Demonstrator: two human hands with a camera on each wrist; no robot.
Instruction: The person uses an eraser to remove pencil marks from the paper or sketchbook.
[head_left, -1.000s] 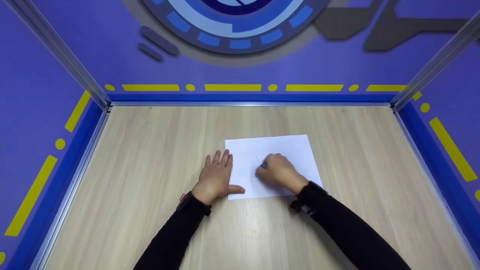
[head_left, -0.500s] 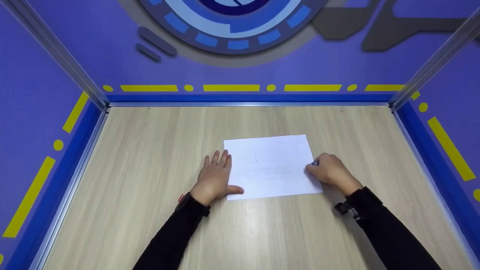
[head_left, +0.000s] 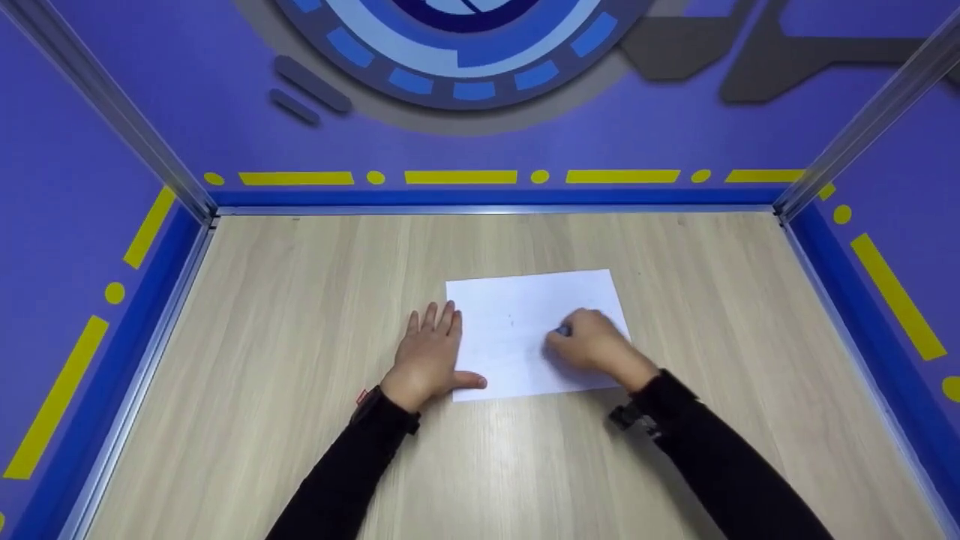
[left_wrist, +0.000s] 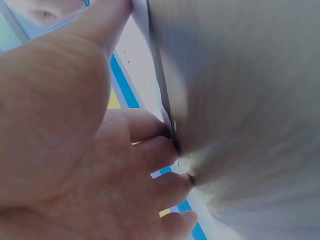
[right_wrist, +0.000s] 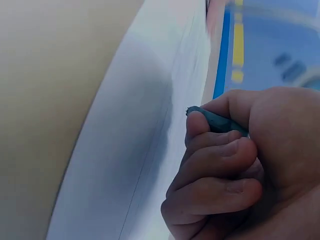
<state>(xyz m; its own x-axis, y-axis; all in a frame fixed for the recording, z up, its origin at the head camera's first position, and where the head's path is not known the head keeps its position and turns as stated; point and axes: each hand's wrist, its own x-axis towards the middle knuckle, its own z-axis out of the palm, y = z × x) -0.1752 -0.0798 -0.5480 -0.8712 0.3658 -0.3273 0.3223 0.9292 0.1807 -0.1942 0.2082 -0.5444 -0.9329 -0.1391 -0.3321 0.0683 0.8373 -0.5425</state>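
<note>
Bracing and stroke on a loose sheet of paper (head_left: 495,364), which serves as the landmark and lies flat on the wooden table (head_left: 337,262). The left hand (head_left: 431,352), fingers spread apart and straight, rests along the sheet's left edge, its thumb on the near-left corner. The right hand (head_left: 589,341), over the sheet's right half, is clamped round a teal stub (right_wrist: 217,121), the end of which projects beyond the fingers; whether that end touches the sheet cannot be told. Dark specks (head_left: 511,321) lie near the sheet's middle, and a thin line (right_wrist: 134,197) shows on it in the right wrist view.

Likely faults: only the left edge is braced, so a hard stroke toward that hand could buckle the sheet—the far and right edges are unheld. A stroke outward could drag the sheet from beneath the thumb, or run off its right edge onto the table. The stub, short and gripped low, could roll within the fingers; its ragged end may leave crumbs or smears across the sheet.
</note>
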